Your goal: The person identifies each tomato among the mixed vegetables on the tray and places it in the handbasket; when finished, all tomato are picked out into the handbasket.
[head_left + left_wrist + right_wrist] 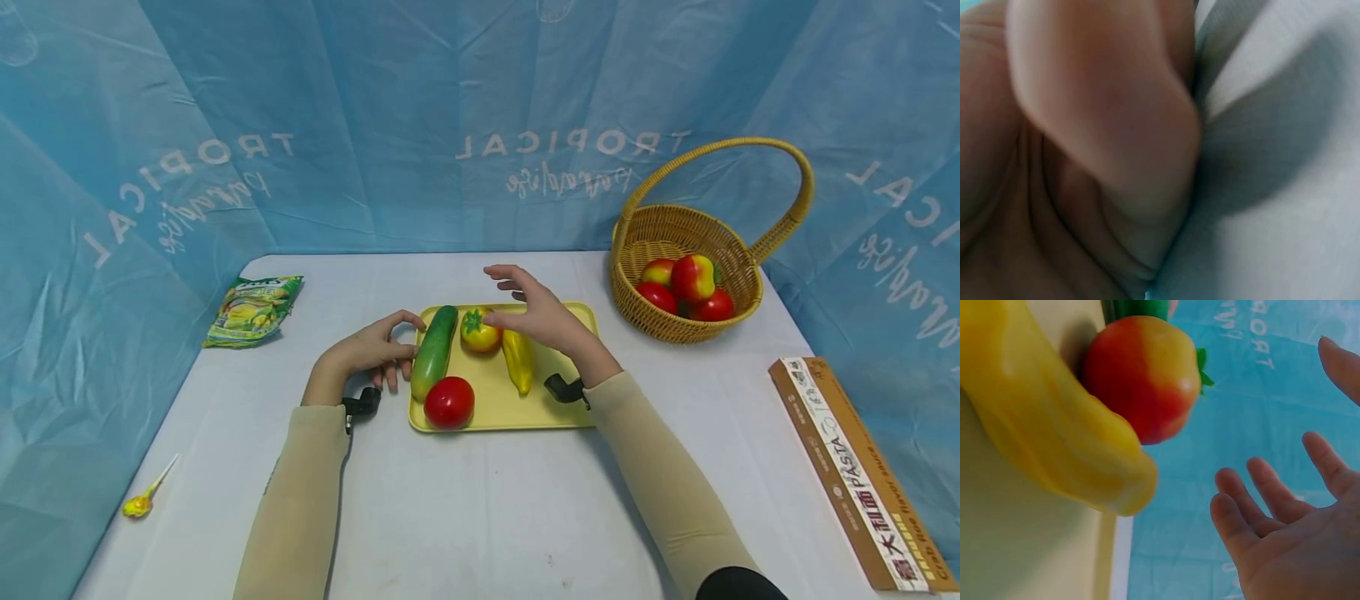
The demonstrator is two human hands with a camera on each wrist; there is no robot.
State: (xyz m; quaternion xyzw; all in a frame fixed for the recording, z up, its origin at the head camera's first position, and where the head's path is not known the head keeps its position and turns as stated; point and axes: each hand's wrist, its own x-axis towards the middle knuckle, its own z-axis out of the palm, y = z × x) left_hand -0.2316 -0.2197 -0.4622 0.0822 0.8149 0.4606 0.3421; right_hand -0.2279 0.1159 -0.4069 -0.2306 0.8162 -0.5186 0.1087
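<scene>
A yellow tray (487, 421) holds a green cucumber (434, 354), a glossy red tomato (449, 403), a red-and-yellow round fruit with a green leafy top (476, 335) and a curved yellow banana-like piece (518, 362). Beside the cucumber, at the tray's left edge, is my left hand (372, 348), fingers loosely bent; whether they touch it I cannot tell. In the left wrist view the bent fingers (1104, 100) are close and blurred, with nothing seen in them. My right hand (542, 312) hovers above the tray's back part, fingers spread and holding nothing. The right wrist view shows its bare palm (1310, 550).
A wicker basket (652, 321) with a tall handle stands back right, holding several red and red-yellow pieces. To the right lies a long pasta box (855, 467). At left are a green snack bag (255, 311) and a yellow lollipop (142, 500). Blue curtain (420, 150) surrounds the white table.
</scene>
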